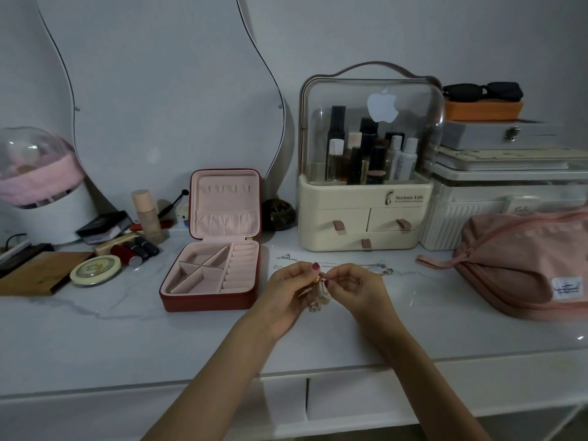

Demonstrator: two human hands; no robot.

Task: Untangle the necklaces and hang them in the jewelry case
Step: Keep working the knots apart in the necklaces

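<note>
Your left hand [291,289] and right hand [353,286] both pinch the tangled necklaces [318,289] between them, right of the open case [211,249].

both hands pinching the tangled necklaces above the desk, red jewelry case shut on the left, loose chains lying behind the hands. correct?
One thing is off: the red jewelry case is open, not shut. The head view shows its lid upright and the pink compartments exposed. The rest holds: the left hand and right hand both pinch the tangled necklaces above the desk, and loose chains lie behind the hands.
</note>
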